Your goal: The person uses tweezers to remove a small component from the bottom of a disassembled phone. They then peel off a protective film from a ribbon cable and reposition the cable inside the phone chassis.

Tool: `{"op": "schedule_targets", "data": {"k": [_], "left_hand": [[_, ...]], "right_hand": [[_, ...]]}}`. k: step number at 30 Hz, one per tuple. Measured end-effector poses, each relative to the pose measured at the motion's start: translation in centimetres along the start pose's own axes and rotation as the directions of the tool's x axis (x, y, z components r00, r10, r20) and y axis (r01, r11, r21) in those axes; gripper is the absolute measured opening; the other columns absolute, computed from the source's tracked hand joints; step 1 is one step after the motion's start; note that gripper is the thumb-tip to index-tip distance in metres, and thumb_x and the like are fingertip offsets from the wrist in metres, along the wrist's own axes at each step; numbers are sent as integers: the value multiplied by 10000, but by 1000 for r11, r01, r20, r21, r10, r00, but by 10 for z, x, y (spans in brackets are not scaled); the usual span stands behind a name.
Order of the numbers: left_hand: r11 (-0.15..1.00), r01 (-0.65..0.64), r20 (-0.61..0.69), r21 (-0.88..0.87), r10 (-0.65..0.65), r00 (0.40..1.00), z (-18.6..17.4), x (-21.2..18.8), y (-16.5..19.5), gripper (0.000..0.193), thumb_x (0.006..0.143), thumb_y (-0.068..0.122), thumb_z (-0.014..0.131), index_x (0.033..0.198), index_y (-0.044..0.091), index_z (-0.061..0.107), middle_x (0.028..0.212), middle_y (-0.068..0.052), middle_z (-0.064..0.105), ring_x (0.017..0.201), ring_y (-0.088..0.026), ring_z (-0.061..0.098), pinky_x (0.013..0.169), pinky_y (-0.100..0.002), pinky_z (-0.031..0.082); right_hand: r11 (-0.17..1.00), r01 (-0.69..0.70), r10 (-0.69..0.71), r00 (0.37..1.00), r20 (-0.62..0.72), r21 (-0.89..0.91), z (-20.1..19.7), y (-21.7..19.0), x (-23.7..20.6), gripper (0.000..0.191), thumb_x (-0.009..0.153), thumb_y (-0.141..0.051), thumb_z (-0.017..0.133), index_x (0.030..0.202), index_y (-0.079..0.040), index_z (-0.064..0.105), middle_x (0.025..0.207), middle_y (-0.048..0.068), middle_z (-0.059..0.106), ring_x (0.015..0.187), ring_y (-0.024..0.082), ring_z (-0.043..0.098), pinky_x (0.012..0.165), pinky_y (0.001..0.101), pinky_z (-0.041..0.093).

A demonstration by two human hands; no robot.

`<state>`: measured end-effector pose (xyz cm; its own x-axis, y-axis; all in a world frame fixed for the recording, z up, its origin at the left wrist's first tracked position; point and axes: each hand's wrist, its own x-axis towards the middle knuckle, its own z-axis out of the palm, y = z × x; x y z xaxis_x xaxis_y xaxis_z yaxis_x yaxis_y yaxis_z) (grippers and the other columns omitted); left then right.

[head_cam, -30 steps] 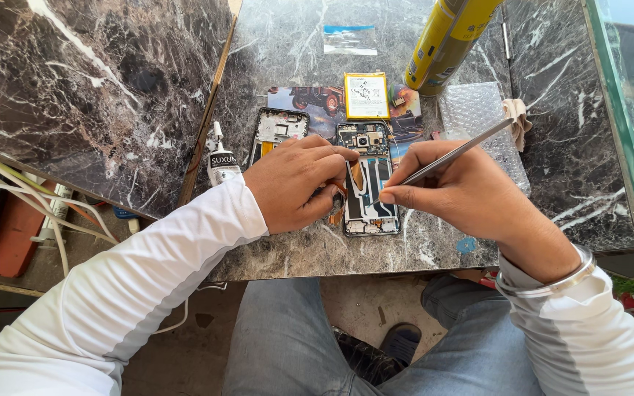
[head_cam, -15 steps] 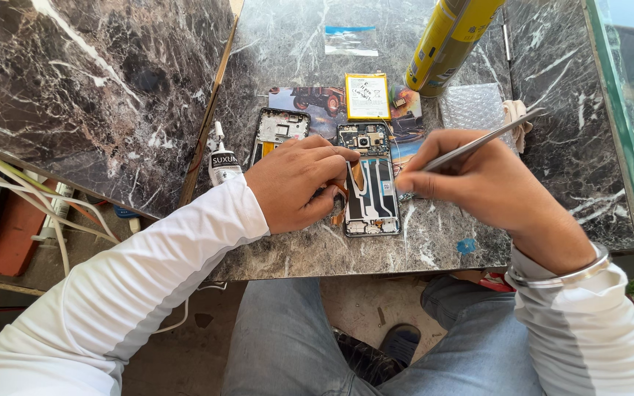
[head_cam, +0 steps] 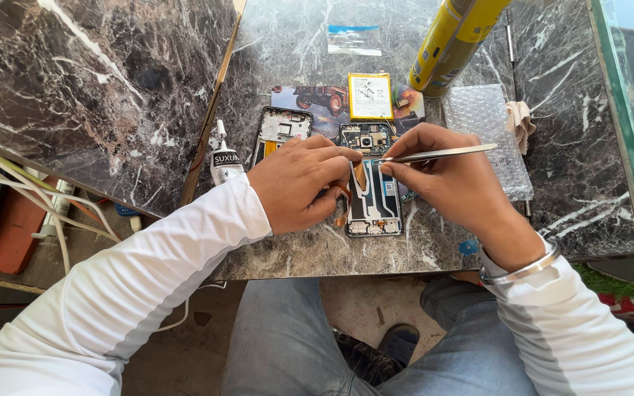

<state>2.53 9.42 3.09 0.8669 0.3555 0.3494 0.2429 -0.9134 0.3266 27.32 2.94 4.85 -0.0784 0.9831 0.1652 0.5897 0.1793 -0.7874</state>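
An opened phone body (head_cam: 373,192) lies flat on the dark marble table (head_cam: 574,161), its back removed and inner boards showing. My left hand (head_cam: 299,183) rests on its left side, fingers pinching an orange flex strip (head_cam: 359,174) over the middle of the phone. My right hand (head_cam: 445,180) holds metal tweezers (head_cam: 442,153) level, the tip at the phone's upper middle next to my left fingertips.
Beside the phone lie a second phone frame (head_cam: 279,130), a yellow battery (head_cam: 370,96), a small glue bottle (head_cam: 223,158), bubble wrap (head_cam: 487,128), a yellow spray can (head_cam: 455,40) and a small plastic bag (head_cam: 354,40). White cables (head_cam: 31,213) hang at left; a glass edge (head_cam: 625,125) runs along the right.
My right hand has shifted slightly left and lowered the tweezers to nearly level. My left fingers now pinch the orange strip over the phone. The phone has stayed in place.
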Motion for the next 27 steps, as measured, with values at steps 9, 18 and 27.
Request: {"op": "schedule_targets", "data": {"k": [9, 18, 27], "left_hand": [[1000, -7, -9, 1, 7, 1000, 0, 0, 1, 137, 846, 132, 605, 956, 52, 622, 1297, -106, 679, 1129, -305, 595, 938, -481, 453], [1000, 3, -13, -9, -3, 1000, -1, 0, 3, 121, 847, 131, 604, 937, 51, 620, 1294, -111, 678, 1138, -304, 599, 942, -478, 459], [1000, -2, -18, -1, 2, 1000, -1, 0, 3, 115, 853, 132, 596, 933, 52, 617, 1306, -110, 673, 1134, -298, 597, 948, -474, 461]], "right_hand": [[999, 36, -36, 999, -40, 3, 7, 6, 3, 154, 866, -97, 818, 974, -20, 738, 850, 20, 765, 756, 42, 681, 648, 226, 541], [999, 27, -26, 999, -44, 33, 13, 10, 6, 157, 879, -101, 814, 986, -18, 733, 850, 27, 765, 762, 45, 686, 643, 226, 544], [999, 30, -29, 999, -43, 43, 11, 10, 5, 149, 884, -113, 806, 976, -20, 735, 881, 29, 780, 776, 48, 717, 653, 220, 567]]}}
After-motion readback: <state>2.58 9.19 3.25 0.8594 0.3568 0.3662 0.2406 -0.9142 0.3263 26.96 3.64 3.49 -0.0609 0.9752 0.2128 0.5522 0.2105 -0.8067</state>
